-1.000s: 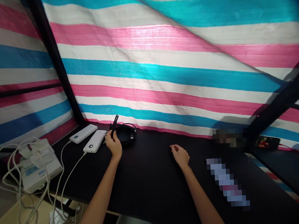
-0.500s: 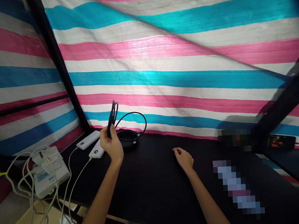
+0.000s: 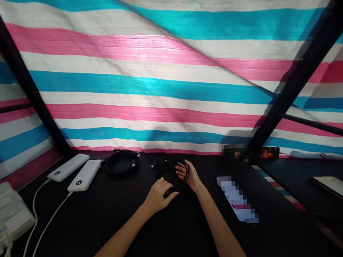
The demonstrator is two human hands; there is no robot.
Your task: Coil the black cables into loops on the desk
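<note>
Over the middle of the black table, a coiled black cable (image 3: 174, 189) is held between both hands. My left hand (image 3: 159, 194) is closed on the near left side of the coil, thumb pointing right. On the coil's right side, my right hand (image 3: 192, 175) holds the loop, its fingers curled through from behind. A light-tipped connector (image 3: 154, 166) sticks out beyond the coil's far left. Farther left lies a second black cable coil (image 3: 121, 163), untouched, with light connector ends.
Two white power banks (image 3: 83, 176) with white cords lie at the left. A white box (image 3: 9, 217) with tangled cords sits at the left edge. To the right is a phone (image 3: 235, 198) with a blurred screen. Striped sheeting (image 3: 146, 87) hangs behind, between dark frame posts (image 3: 298, 76).
My left hand has brought the raised black cable down and right to the table's middle. My right hand has moved onto the coil. The view has turned right.
</note>
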